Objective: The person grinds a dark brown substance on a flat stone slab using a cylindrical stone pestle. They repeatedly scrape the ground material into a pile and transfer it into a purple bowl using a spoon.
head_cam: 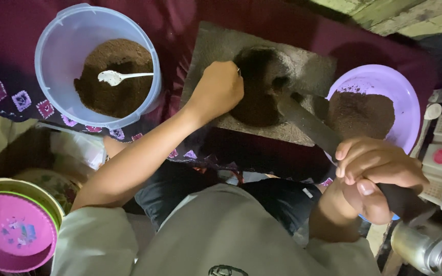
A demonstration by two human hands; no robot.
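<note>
**Grinding brown powder on a stone slab**

Our right hand (379, 176) grips the dark pestle (313, 128); our left hand (220, 89), loosely clenched, touches the powder heap (257, 102) beside it. We judge short strokes keep powder on the slab (216, 46).

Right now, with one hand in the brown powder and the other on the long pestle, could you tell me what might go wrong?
The left hand rests right at the powder heap where the pestle tip sits, so its fingers could get struck. The stone slab has no rim, so powder may spill onto the cloth. The heaped purple plate beside the pestle could be knocked.
</note>
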